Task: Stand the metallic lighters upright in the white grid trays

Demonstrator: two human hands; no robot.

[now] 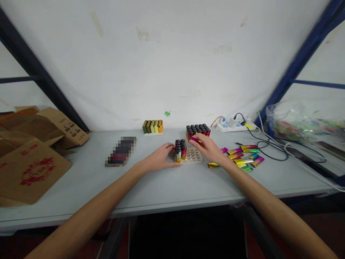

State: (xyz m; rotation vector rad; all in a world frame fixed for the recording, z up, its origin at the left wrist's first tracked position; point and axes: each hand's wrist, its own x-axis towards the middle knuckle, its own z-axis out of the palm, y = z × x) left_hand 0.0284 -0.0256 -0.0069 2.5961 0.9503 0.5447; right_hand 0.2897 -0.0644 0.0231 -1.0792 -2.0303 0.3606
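A pale tray (193, 155) with rows of holes sits on the table between my hands. Several shiny lighters (180, 150) with black tops stand upright in its left part, while holes show on the right. My left hand (161, 158) is closed around the tray's left side, thumb along the front and fingers toward the back. Above the tray's back right, my right hand (207, 146) pinches a magenta lighter (194, 140), partly hidden by the fingers. To the right of the tray lie several loose metallic lighters (242, 158) in gold, red, green and purple.
Behind stand a full block of dark-topped lighters (198, 130) and a yellow-green block (152, 127). A power strip (234, 126) and cables (272, 151) lie right, near plastic bags (291, 117). Cardboard boxes (35, 169) and a blurred dark object (121, 151) are left.
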